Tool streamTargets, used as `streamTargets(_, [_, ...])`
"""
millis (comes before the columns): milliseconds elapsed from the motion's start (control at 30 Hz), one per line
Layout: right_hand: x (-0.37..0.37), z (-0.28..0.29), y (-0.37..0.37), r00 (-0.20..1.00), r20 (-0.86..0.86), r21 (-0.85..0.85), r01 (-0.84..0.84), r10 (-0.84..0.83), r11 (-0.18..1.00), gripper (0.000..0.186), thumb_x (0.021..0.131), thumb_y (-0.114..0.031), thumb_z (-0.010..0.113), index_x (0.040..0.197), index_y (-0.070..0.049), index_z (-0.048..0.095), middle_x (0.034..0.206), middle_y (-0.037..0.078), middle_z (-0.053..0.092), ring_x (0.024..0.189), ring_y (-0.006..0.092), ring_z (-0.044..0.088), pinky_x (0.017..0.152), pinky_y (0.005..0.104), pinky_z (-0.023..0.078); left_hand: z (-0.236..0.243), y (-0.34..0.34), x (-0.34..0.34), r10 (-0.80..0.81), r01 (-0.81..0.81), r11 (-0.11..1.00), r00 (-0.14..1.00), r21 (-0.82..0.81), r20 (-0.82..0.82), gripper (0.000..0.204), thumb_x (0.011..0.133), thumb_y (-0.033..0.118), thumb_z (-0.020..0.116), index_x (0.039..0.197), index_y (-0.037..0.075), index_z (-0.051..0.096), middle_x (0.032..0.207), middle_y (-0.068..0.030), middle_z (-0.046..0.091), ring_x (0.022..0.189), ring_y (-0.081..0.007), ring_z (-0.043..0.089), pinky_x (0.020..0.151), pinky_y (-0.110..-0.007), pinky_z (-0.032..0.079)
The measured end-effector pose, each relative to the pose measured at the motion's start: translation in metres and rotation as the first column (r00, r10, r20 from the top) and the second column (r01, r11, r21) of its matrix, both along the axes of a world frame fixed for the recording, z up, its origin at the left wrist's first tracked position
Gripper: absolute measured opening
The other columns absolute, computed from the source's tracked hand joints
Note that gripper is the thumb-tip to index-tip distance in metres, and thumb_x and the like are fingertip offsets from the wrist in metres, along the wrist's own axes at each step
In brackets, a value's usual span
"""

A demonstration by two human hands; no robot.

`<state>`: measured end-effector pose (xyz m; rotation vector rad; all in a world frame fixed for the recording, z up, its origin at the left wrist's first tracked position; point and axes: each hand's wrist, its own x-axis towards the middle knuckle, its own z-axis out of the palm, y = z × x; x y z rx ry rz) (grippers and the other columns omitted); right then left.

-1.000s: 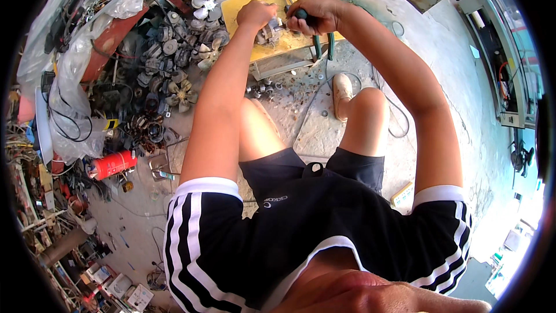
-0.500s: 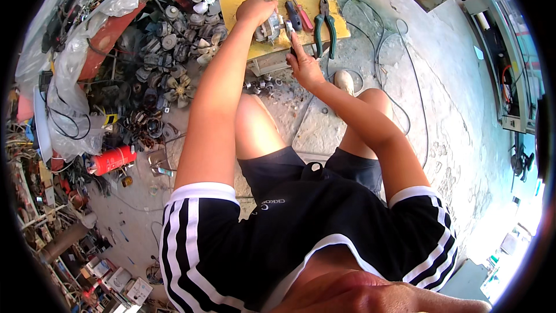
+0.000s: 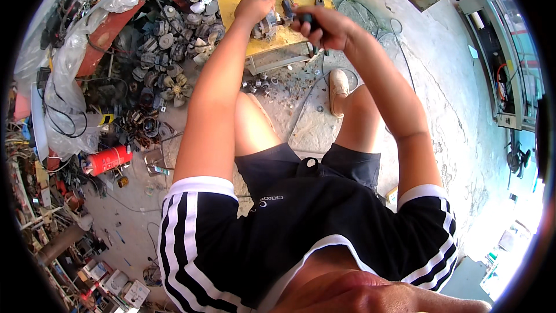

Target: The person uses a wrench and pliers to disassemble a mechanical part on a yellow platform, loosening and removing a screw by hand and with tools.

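My left hand [image 3: 255,9] is closed on the upper part of a small metal electric motor [image 3: 266,28], which rests on a yellow board [image 3: 236,1]. My right hand [image 3: 331,28] is wrapped round a black-handled tool [image 3: 310,21]. Its working end points left to the motor's side; blur and my fingers hide what kind it is. Beyond this hand lies a screwdriver [image 3: 287,7] with a dark blue handle. Pliers [image 3: 319,1] show only their jaws and handle ends, since my right hand covers their middle.
Left of the board, motor parts and fan blades [image 3: 176,88] are heaped on the floor. A red cylinder [image 3: 109,160] lies nearer on that side. Dark cables [image 3: 399,35] trail across the concrete at right. Small metal bits [image 3: 263,84] lie before the board.
My right hand has swung right and turned, with the black-handled tool now across the pliers and the red screwdriver, hiding them. My left hand stays on the motor.
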<state>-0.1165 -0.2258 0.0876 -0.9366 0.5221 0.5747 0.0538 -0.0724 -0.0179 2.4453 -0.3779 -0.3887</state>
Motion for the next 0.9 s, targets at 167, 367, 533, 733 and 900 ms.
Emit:
streamTargets(167, [0.016,0.010,0.008,0.997,-0.015,0.043,-0.079,0.079,0.996,0.028,0.098,-0.029,0.054,0.086,-0.003,0.054,0.078,0.002,0.060,0.051,0.0010,0.050,0.033,0.0121,0.034,0.003,-0.003,-0.006,0.012,-0.012,1.000,0.999,0.006,0.047,0.039,0.078,0.051,0.060,0.078,0.015,0.076,0.078,-0.0090,0.071,0.073,-0.0259,0.067,0.073,-0.037,0.051])
streamTargets(367, [-0.061,-0.041,0.041,0.824,0.294,-0.726,-0.138,0.485,0.673,0.064,0.096,-0.029,0.056,0.148,-0.004,0.029,0.085,0.012,0.070,0.062,0.0195,0.066,0.057,0.0327,0.053,0.002,0.012,0.001,-0.033,0.035,0.998,0.999,0.051,-0.031,0.035,0.078,0.053,0.056,0.081,0.025,0.077,0.091,-0.0072,0.073,0.088,-0.0284,0.068,0.082,-0.039,0.051])
streamTargets(533, [-0.061,-0.147,0.049,0.800,0.341,-0.939,0.270,0.493,0.212,0.075,0.095,-0.029,0.057,0.155,-0.025,0.012,0.099,0.026,0.067,0.088,0.0450,0.065,0.077,0.0518,0.052,0.002,0.000,-0.006,-0.010,0.010,1.000,1.000,0.024,-0.011,0.035,0.079,0.051,0.058,0.079,0.021,0.076,0.086,-0.0077,0.071,0.083,-0.0276,0.067,0.078,-0.039,0.051])
streamTargets(733, [-0.063,-0.147,0.060,0.806,0.426,-0.897,0.318,0.411,0.305,0.066,0.096,-0.029,0.053,0.154,-0.022,0.022,0.093,0.022,0.069,0.085,0.0422,0.067,0.076,0.0485,0.051,0.002,0.004,-0.004,-0.023,0.023,1.000,0.999,0.013,0.025,0.040,0.079,0.053,0.059,0.075,0.015,0.073,0.074,-0.0085,0.069,0.072,-0.0257,0.065,0.071,-0.037,0.049])
streamTargets(900, [-0.076,-0.094,0.047,0.841,0.514,-0.738,0.334,0.168,0.586,0.046,0.097,-0.033,0.053,0.131,-0.001,0.056,0.071,0.011,0.065,0.067,0.0230,0.065,0.067,0.0354,0.051,0.018,0.002,-0.019,0.010,-0.009,1.000,0.977,-0.007,0.215,0.059,0.083,0.066,0.056,0.095,0.012,0.073,0.094,-0.0119,0.072,0.093,-0.0289,0.068,0.082,-0.036,0.050])
